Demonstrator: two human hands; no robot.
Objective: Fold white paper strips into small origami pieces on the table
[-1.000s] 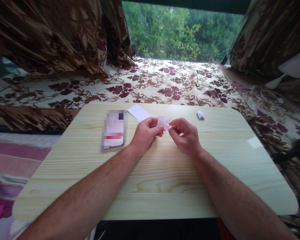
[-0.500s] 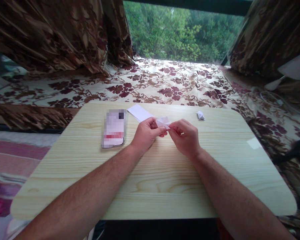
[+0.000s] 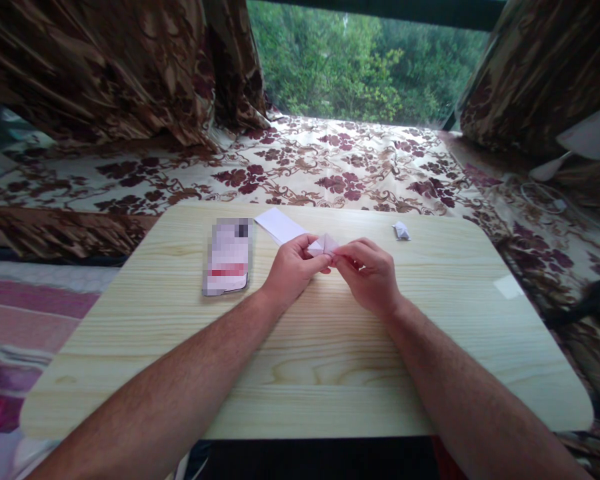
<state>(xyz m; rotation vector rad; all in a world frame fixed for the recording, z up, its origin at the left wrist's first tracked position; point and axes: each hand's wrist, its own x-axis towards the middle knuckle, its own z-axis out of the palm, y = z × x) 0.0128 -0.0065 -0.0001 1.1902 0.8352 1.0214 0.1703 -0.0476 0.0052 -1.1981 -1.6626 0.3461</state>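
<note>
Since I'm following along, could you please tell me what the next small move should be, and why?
Perhaps the right hand should pinch the small folded paper flatter while the left hand steadies it: both hands hold it, and its faces differ in brightness, suggesting the fold is not flat.

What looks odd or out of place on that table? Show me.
The phone on the left of the table is masked by coarse square blocks, unlike anything around it. No spill shows; the held paper is too small to judge.

A phone (image 3: pixel 227 257) lay on the wooden table (image 3: pixel 320 333). Brown curtains (image 3: pixel 145 67) hung beside a big window (image 3: pixel 405 10), and green trees (image 3: pixel 370 73) stood outside.
</note>
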